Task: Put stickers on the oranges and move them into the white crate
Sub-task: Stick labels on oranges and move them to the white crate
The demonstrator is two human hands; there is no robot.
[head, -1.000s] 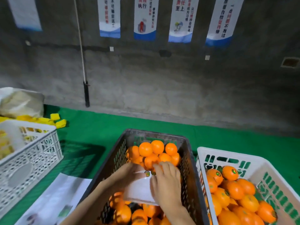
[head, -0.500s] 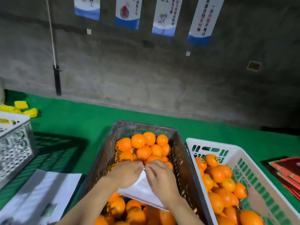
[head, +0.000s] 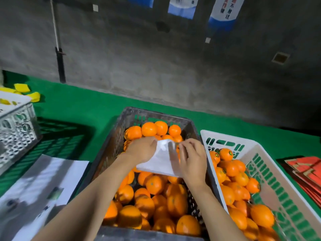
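Above the dark crate (head: 111, 150) of oranges (head: 154, 185), a white sticker sheet (head: 159, 160) is gripped by the left hand (head: 142, 150) and pinched at its top edge by the right hand (head: 191, 159). Stickered oranges (head: 232, 169) are held in the white crate (head: 271, 171) alongside.

Dim, motion-blurred, wide-angle edge distortion.

Open green surface (head: 90, 108) lies behind the crates up to the wall (head: 156, 66). The dark crate (head: 119, 129) and white crate (head: 260, 150) stand side by side, nearly touching, both open-topped and piled with oranges (head: 154, 185). Papers (head: 43, 185) lie left, red cards (head: 309, 169) right.
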